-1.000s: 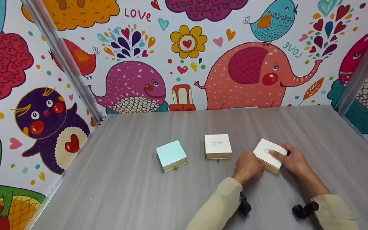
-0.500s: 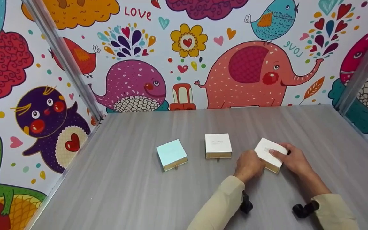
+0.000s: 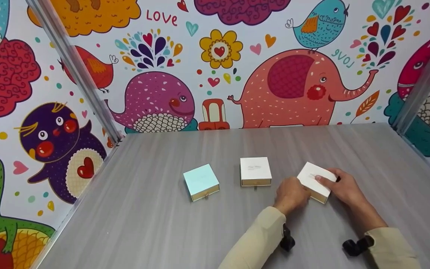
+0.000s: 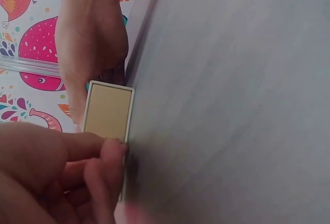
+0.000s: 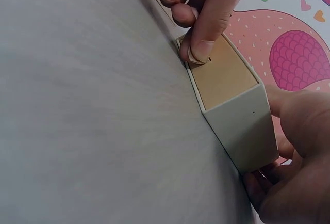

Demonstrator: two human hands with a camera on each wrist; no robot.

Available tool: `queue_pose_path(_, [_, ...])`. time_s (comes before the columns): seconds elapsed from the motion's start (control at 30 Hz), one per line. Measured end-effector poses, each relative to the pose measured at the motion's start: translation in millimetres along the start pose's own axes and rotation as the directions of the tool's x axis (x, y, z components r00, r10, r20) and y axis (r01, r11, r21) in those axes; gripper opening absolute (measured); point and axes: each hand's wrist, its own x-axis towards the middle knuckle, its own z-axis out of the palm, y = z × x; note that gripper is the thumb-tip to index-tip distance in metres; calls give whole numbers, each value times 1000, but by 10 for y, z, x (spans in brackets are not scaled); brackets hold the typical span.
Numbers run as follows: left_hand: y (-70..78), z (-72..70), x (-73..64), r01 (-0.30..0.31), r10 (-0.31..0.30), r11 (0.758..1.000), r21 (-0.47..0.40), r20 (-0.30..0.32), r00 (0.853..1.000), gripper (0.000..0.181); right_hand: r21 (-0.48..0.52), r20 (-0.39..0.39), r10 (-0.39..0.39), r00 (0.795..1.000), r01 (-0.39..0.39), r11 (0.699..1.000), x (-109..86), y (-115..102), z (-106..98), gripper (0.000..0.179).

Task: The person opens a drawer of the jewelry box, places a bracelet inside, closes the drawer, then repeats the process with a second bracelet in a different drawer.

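Observation:
A small white drawer box (image 3: 312, 175) with a tan front lies on the table at the right, turned at an angle. My right hand (image 3: 347, 188) grips it from the right side, its thumb lying on the lid. At the front, my left hand (image 3: 291, 195) pinches a small pull tab (image 5: 198, 58) between thumb and forefinger, as the right wrist view shows. The tan drawer front (image 4: 108, 111) sits level with the box's pale rim, so the drawer looks closed. In the head view the left hand covers the tab.
Left of the hands stands a second white box (image 3: 255, 170) with a tan front and a tab. Further left is a light blue box (image 3: 201, 181). Behind the grey table (image 3: 144, 224) rises a cartoon-printed wall, with metal posts (image 3: 77, 71) at its corners.

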Motion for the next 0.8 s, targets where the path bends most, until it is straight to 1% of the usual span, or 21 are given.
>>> queue_pose_path(0.13, [7, -13, -9, 3, -3, 1000, -5, 7, 1000, 43, -6, -1, -8, 1000, 8, 1000, 8, 0, -8, 67])
queue_pose_path(0.27, [21, -46, -19, -24, 24, 1000, 6, 38, 999, 47, -12, -8, -4, 1000, 4, 1000, 16, 1, -25, 68])
queue_pose_path(0.37, [19, -77, -26, -47, 45, 999, 28, 66, 997, 46, -9, -8, 4, 1000, -4, 1000, 7, 5, -28, 69])
queue_pose_path(0.47, [7, -113, -42, -46, 43, 999, 26, 82, 996, 43, -15, 3, 13, 1000, -12, 1000, -13, 13, -25, 71])
queue_pose_path(0.57, [6, -162, -63, -54, 52, 998, 17, 77, 996, 36, -13, 0, 19, 1000, -19, 1000, -31, 17, -28, 70])
queue_pose_path(0.63, [2, -210, -76, -71, 70, 997, 1, 63, 995, 33, -11, -1, 17, 1000, -17, 1000, -32, 17, -34, 69])
queue_pose_path(0.7, [-8, -266, -80, -92, 93, 996, -21, 45, 995, 35, -2, 2, 12, 1000, -12, 1000, -23, 13, -43, 69])
queue_pose_path(0.8, [-59, -363, -83, -115, 117, 989, -89, 15, 993, 44, -10, 29, 19, 999, -18, 1000, -10, 5, -53, 72])
